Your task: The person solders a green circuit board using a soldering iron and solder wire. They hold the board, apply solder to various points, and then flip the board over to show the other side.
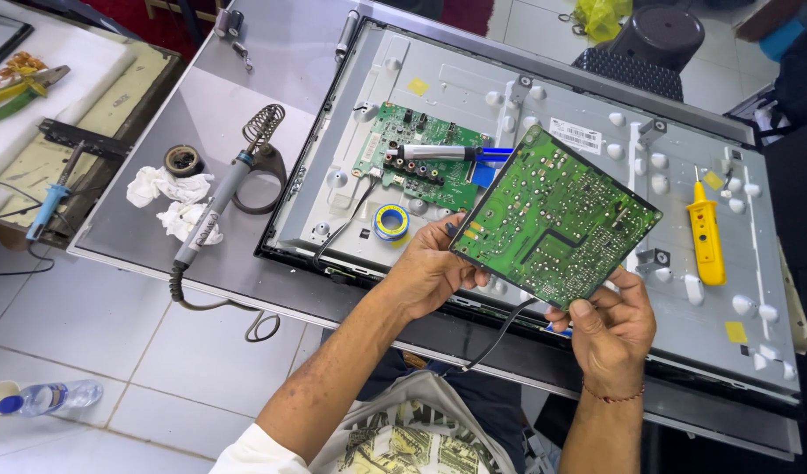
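1. The left hand [428, 274] and the right hand [610, 329] hold a green circuit board [554, 217] up, fingers clamped on its edges.
2. It is above the open TV back [526, 96].
3. A smaller green board [418, 154] and a solder roll [391, 221] sit inside.
4. The grey table [237, 96] carries a soldering iron [217, 206].
5. A plastic bottle [48, 397] lies on the tiled floor [87, 325].

I hold a green circuit board [554, 217] solder side up at frame centre, my left hand [428, 272] pinching its left edge, my right hand [609, 326] its lower corner. Behind lies the opened television back panel [544, 96]; a soldering iron [217, 204] rests at left.
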